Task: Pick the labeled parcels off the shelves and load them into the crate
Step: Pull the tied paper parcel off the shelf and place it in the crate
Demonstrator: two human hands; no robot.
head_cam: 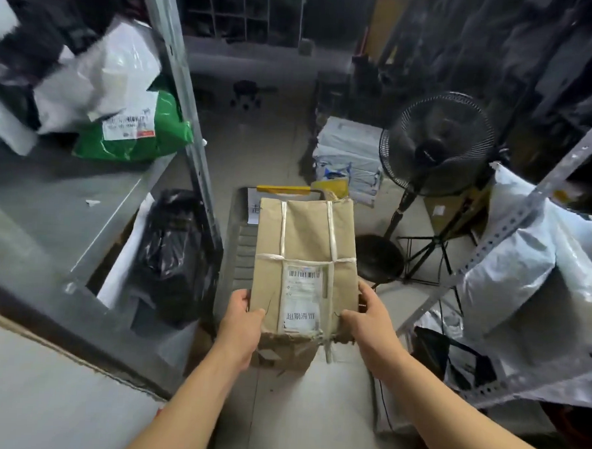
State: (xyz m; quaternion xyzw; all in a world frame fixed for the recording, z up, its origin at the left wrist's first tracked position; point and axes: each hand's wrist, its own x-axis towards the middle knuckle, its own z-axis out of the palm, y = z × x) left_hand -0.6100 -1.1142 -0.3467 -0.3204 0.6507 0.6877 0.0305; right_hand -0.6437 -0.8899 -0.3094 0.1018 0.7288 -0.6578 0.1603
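A brown paper-wrapped parcel (304, 235), tied with white straps and bearing a white barcode label, is held out in front of me above the floor. My left hand (243, 321) grips its near left edge, thumb on top. My right hand (368, 317) grips the near right edge the same way. Beneath and beyond the parcel lies a grey crate (233, 241) with a yellow handle at its far end; a white sheet shows inside, and most of its inside is hidden by the parcel.
Left metal shelf (59, 191) holds a green labeled bag (134, 137), white bags and a black bag (173, 252) lower down. Right rack (514, 222) carries white bags. A black standing fan (439, 142) and stacked grey mailers (349, 158) stand ahead.
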